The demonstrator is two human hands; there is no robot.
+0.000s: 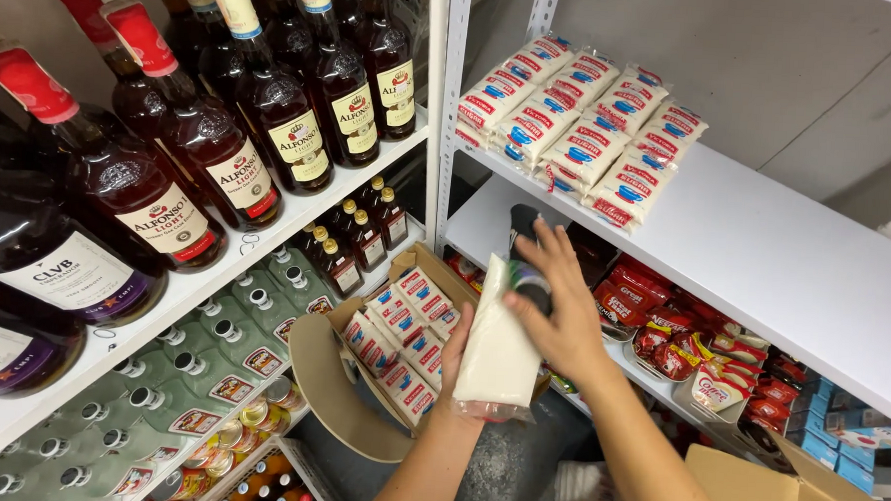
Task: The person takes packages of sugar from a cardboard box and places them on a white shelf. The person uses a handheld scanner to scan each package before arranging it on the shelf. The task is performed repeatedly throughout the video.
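Note:
My left hand [457,353] holds a white plastic packet [499,358] from below, in front of the shelves. Most of that hand is hidden behind the packet. My right hand [555,307] lies over the packet's top end, its fingers spread and curled around the upper corner. Just left of the packet, an open cardboard box [312,367] holds several red-and-white packets [402,329]. A dark packet [523,222] stands on the shelf just beyond my right fingertips.
A white metal shelf [766,244] carries stacked red, white and blue packets [582,116]. Dark liquor bottles [210,140] fill the left shelf above green bottles [210,360]. Red sachets [682,341] sit in trays lower right. Another cardboard box [755,495] stands at bottom right.

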